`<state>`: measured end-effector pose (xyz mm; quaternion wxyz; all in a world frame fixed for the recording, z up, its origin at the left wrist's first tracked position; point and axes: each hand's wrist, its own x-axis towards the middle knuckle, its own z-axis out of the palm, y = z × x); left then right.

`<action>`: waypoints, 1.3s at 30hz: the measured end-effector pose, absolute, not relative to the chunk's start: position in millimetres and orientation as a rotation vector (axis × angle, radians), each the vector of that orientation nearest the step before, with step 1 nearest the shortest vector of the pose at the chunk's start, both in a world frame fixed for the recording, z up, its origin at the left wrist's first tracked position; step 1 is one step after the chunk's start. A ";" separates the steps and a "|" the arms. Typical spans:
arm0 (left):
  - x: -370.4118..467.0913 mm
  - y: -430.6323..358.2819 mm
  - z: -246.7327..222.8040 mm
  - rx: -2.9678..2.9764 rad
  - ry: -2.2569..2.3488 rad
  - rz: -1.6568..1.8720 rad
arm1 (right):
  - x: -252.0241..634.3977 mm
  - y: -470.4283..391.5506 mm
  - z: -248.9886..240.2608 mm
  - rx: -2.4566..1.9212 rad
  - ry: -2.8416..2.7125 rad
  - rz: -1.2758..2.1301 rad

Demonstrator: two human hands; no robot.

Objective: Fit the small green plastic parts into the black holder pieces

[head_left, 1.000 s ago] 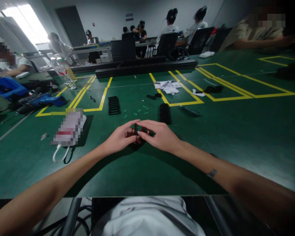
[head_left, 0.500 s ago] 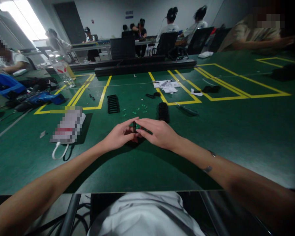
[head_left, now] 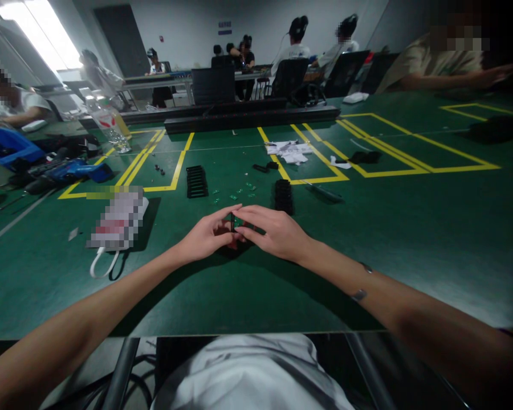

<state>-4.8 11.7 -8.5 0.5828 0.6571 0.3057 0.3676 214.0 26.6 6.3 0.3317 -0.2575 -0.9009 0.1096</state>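
My left hand (head_left: 207, 232) has its fingers closed around a small, thin black plastic part (head_left: 232, 222), held upright just above the table. From the other side, the thumb and fingertips of my right hand (head_left: 276, 228) pinch at the same part. A small green piece (head_left: 238, 221), which looks like a circuit board, shows in the gap between the hands; which fingers touch it is unclear. Beyond the fingertips lie several small green circuit boards (head_left: 234, 197). A slotted black rack (head_left: 196, 181) lies to their left, and a row of black parts (head_left: 283, 196) to their right.
A white device with a cable loop (head_left: 130, 228) lies left. Farther back are a blue power tool (head_left: 81, 169), plastic bottle (head_left: 111, 128), crumpled white paper (head_left: 290, 150) and dark-handled tool (head_left: 325, 192). Yellow tape marks the green table (head_left: 248, 296). A co-worker (head_left: 436, 62) sits at far right.
My hands stay nearly in place around the black part, with only slight finger movement. More of the green piece shows between them now.
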 end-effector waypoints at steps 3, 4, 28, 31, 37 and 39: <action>-4.8 12.1 -9.2 1.534 0.718 0.855 | 213.3 26.6 5.2 -0.667 -2.348 0.257; -4.9 12.1 -9.4 1.538 0.722 0.851 | 213.1 26.6 4.9 -0.662 -2.347 0.247; -5.6 10.9 -8.2 1.582 0.727 0.847 | 212.7 26.5 3.7 -0.637 -2.330 0.311; -5.8 11.6 -8.5 1.581 0.724 0.843 | 212.8 26.6 3.9 -0.634 -2.330 0.318; -5.8 11.2 -7.8 1.558 0.715 0.827 | 213.2 27.1 3.9 -0.623 -2.324 0.327; -5.8 11.0 -7.9 1.559 0.712 0.829 | 213.1 27.1 3.6 -0.615 -2.319 0.335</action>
